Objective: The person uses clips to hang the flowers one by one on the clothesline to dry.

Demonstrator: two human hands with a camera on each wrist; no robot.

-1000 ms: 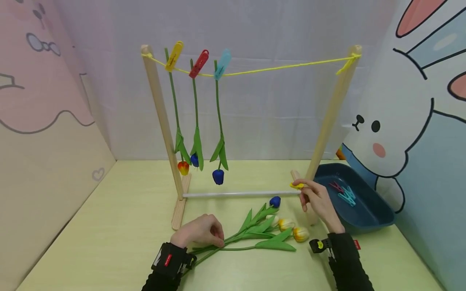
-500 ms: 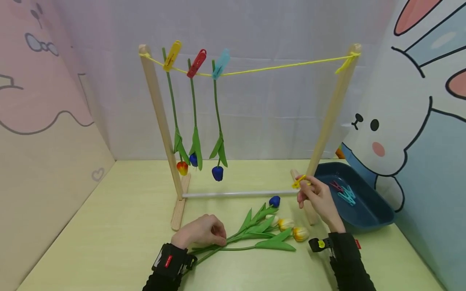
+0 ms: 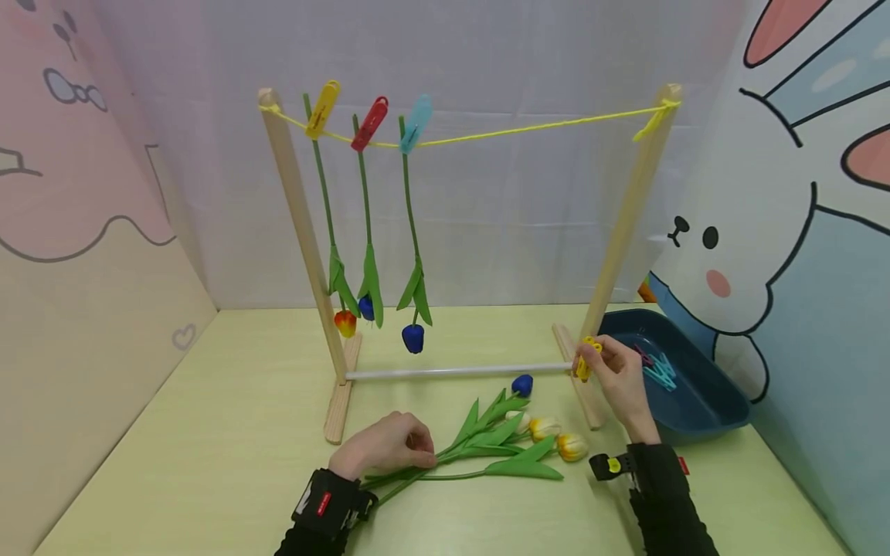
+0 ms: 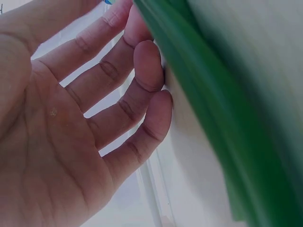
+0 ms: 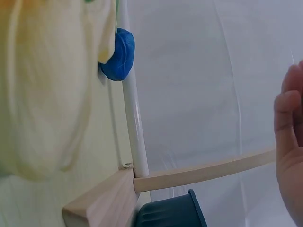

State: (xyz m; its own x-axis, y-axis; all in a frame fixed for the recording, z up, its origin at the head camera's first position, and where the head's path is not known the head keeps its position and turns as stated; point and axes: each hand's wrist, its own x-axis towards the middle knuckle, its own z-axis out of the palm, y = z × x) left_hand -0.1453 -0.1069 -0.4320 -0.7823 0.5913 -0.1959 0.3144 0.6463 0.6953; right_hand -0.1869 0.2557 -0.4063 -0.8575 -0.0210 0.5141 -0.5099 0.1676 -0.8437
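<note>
My left hand [image 3: 391,445] pinches green stems of the artificial tulips [image 3: 487,442] lying on the table; in the left wrist view the stems [image 4: 213,109] run past its bent fingers. Their heads, one blue [image 3: 522,385] and several cream-yellow [image 3: 572,447], point right. My right hand [image 3: 621,380] holds a yellow clothespin [image 3: 585,360] between thumb and fingers, in front of the frame's right post. In the right wrist view only part of that hand [image 5: 291,127] shows, at the right edge. Three tulips hang head-down from the yellow string [image 3: 514,132] by yellow [image 3: 324,110], red [image 3: 370,123] and light-blue [image 3: 416,122] clothespins.
A wooden frame stands on the table, with a left post [image 3: 299,224], a right post [image 3: 633,216] and a white bottom rod [image 3: 452,372]. At the right, a dark blue basin [image 3: 716,409] holds several clothespins [image 3: 659,371]. Printed panels stand on both sides.
The yellow clothespin has turned from lying sideways to upright in my right hand, which has shifted slightly right. My left hand stays on the stems. The head view has shifted slightly.
</note>
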